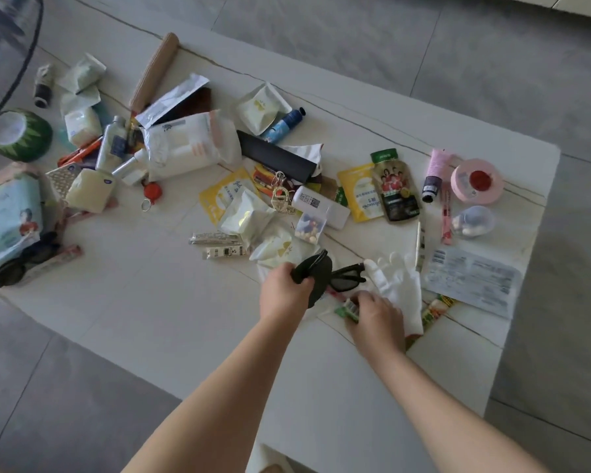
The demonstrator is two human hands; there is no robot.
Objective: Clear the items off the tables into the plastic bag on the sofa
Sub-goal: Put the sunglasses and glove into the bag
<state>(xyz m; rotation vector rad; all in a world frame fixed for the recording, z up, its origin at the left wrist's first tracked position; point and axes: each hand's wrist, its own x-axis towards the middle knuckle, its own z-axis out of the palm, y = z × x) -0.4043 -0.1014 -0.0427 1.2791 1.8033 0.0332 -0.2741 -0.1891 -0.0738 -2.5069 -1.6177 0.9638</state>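
- We logged the left hand (284, 291) gripping a dark pouch (316, 278) at the near middle of the surface (144, 302), fingers curled round its edge.
- Sunglasses (347, 278) lay just beside the pouch, touching it or partly under it; we could not tell whether the hand held them too.
- The right hand (376, 319) was curled on a small green pack (348, 308), fingertips pinching it against the surface; lift not yet confirmed.
- A white glove (400, 285) lay just beyond the right hand, partly under it, with a flat clear packet (471, 281) further right.
- The task's items were nearly all on the surface: a tissue pack (188, 145) and black tube (277, 160) in the far heap, yellow sachets (226, 196), a dark pouch drink (398, 189), a pink tin (476, 180) and a blue bag (7, 220) at the left edge.
- A watermelon-print bowl (19, 134) sat at the far left, seemingly on a separate glass top.
- We saw neither the plastic bag nor the sofa in this view; their position was unknown to us.
- Judged step: gathering a handful, both hands picking up small things from the near cluster. Progress looked early, given how much remained.
- Judged next move: secure the green pack, perhaps add the sunglasses and glove, then turn to the sofa and drop the load in the bag.
- Risk noted: loose, thin items could slip from a full hand in carrying.
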